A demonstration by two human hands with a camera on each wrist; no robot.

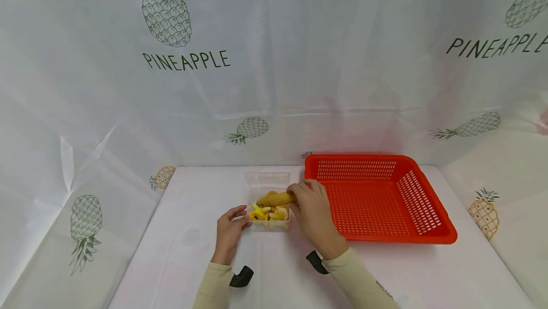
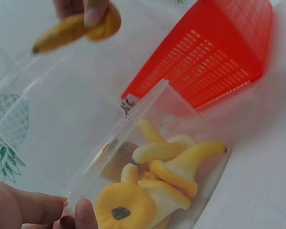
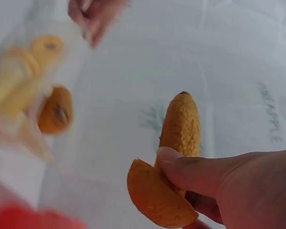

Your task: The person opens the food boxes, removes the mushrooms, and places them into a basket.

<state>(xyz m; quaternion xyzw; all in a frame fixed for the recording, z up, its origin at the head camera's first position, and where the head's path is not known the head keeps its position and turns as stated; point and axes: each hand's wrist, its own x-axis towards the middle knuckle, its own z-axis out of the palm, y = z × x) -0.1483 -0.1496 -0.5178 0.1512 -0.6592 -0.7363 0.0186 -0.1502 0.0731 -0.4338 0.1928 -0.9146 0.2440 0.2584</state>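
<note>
In my right hand is a brownish-orange mushroom-shaped piece, pinched between thumb and fingers. Its tapering, dark-tipped stem points left, above the box in the head view. A clear plastic box stands below with its lid folded open at the back. Several yellow and white mushroom-shaped pieces lie inside, along with a browner piece at one side. My left hand pinches the box's left edge with thumb and fingertips.
A red perforated plastic basket stands right of the box, close behind my right hand. White cloth printed with pineapples hangs behind the white table. Black curved pieces sit by both wrists.
</note>
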